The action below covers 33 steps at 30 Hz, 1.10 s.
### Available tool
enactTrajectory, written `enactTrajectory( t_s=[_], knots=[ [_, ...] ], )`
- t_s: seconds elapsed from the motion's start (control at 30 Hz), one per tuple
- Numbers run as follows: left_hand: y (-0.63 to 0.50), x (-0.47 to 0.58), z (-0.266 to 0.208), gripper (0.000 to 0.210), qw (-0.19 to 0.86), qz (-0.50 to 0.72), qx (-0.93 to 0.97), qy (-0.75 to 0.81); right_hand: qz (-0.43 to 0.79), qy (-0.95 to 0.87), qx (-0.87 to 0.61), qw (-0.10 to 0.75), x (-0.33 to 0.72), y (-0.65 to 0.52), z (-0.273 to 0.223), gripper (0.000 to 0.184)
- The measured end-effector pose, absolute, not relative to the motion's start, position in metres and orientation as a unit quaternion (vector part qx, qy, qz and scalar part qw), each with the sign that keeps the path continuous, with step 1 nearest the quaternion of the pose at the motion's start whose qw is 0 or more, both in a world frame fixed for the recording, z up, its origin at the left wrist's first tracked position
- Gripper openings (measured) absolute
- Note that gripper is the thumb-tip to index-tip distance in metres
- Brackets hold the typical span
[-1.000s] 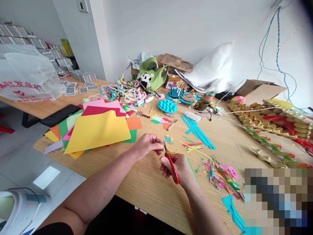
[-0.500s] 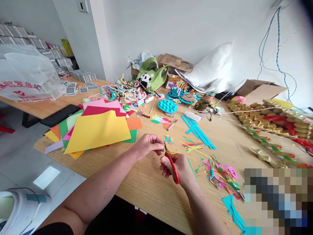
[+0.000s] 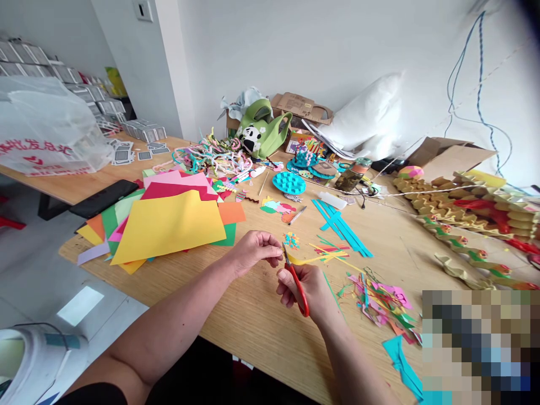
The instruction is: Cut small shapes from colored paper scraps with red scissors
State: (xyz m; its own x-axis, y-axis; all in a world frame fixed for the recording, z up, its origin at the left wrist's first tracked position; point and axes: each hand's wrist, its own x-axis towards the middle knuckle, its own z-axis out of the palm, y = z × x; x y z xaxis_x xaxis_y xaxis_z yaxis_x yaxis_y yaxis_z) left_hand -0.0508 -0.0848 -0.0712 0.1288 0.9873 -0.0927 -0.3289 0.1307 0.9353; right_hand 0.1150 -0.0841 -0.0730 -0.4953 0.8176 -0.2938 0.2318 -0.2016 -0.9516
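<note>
My right hand (image 3: 306, 289) is closed around the red handles of a pair of scissors (image 3: 302, 295). The blades point up and away, their tips beside my left fingertips. My left hand (image 3: 261, 248) pinches the end of a narrow yellow paper strip (image 3: 310, 260), which runs behind the blades to the right. Just beyond the tips lies a small heap of blue, orange and yellow paper bits (image 3: 291, 240). Thin colored paper strips (image 3: 333, 249) lie to the right of it, and wider blue strips (image 3: 343, 228) lie farther back.
Stacked colored paper (image 3: 169, 228) covers the table's left side. Tangled paper scraps (image 3: 382, 301) lie right of my right hand. A blue round piece with raised bumps (image 3: 289, 182), a pen (image 3: 297, 216) and a green panda bag (image 3: 264, 132) are farther back. Egg-carton pieces (image 3: 464, 202) line the right.
More of the yellow strip now shows, stretching right of the scissors over the thin strips. Both hands stay in nearly the same place.
</note>
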Motion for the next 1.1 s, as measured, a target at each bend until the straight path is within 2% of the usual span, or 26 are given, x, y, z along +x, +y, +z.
enactTrajectory(
  t_s=[1.1],
  knots=[
    [-0.085, -0.0505, -0.0708, 0.014, 0.614, 0.521, 0.425, 0.414, 0.634, -0.601, -0.423, 0.24, 0.1167, -0.0834, -0.0739, 0.052]
  ],
)
